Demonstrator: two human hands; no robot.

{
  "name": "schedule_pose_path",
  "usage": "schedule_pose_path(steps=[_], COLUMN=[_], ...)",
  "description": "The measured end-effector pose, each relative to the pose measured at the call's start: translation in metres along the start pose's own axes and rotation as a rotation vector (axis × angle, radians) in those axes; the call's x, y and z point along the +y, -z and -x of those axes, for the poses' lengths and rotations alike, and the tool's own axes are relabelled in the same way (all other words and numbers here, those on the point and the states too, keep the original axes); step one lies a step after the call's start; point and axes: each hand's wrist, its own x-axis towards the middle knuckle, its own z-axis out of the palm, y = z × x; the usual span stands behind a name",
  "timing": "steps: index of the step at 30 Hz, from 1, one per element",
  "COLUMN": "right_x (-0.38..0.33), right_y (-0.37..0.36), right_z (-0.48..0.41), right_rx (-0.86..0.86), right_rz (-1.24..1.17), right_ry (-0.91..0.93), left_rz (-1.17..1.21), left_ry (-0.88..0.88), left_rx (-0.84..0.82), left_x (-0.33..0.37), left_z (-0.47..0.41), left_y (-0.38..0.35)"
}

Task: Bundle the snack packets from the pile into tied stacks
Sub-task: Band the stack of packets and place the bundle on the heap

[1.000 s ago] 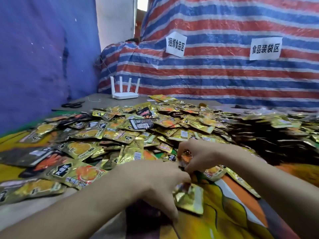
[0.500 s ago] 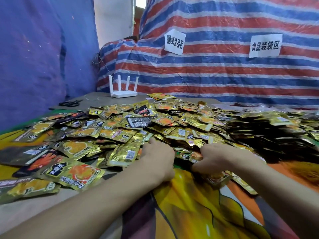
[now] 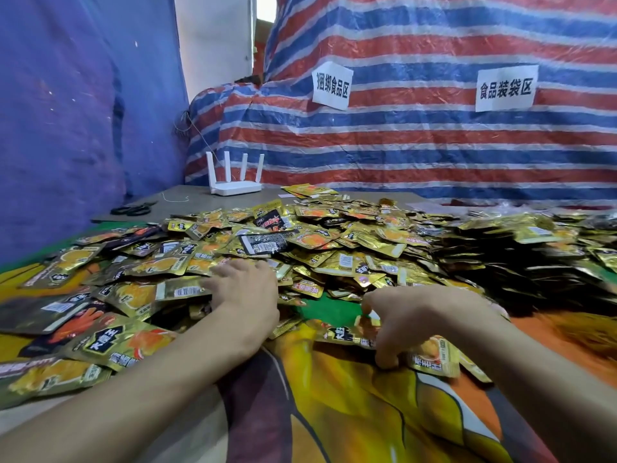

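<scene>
A broad pile of gold and black snack packets (image 3: pixel 334 242) covers the table across the middle of the view. My left hand (image 3: pixel 245 289) lies flat on the near edge of the pile, fingers spread over the packets. My right hand (image 3: pixel 404 325) is curled over a few gold packets (image 3: pixel 430 357) at the front of the pile and grips them against the cloth. Rows of stacked packets (image 3: pixel 521 259) lie at the right.
A bright printed cloth (image 3: pixel 350 412) covers the near table. A white router (image 3: pixel 235 185), black scissors (image 3: pixel 132 208) and a bit of white string (image 3: pixel 175 198) sit on the grey far corner. A striped tarp (image 3: pixel 417 135) with two paper signs rises behind.
My left hand moved forward and left onto the pile and flattened. My right hand pulled back toward me with a few packets, baring a green patch of cloth.
</scene>
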Motion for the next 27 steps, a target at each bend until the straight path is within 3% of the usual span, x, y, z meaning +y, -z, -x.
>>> schedule_pose_path(steps=[9, 15, 18, 21, 27], right_x=[-0.007, -0.001, 0.0, -0.006, -0.032], right_y=[-0.027, -0.033, -0.028, -0.014, 0.014], right_z=[-0.006, -0.015, -0.021, -0.026, -0.04], right_rx=[0.266, 0.423, 0.619, 0.849, 0.854], right_rz=[0.08, -0.017, -0.236, -0.641, -1.239], right_ry=[0.079, 0.072, 0.154, 0.203, 0.276], left_rz=[-0.043, 0.345, 0.523, 0.657, 0.872], left_ry=[-0.001, -0.031, -0.026, -0.068, -0.276], left_rx=[0.116, 0.257, 0.3, 0.39, 0.513], left_x=[-0.018, -0.035, -0.045, -0.05, -0.042], left_z=[0.0, 0.011, 0.01, 0.004, -0.012], left_y=[0.0, 0.042, 0.057, 0.064, 0.062])
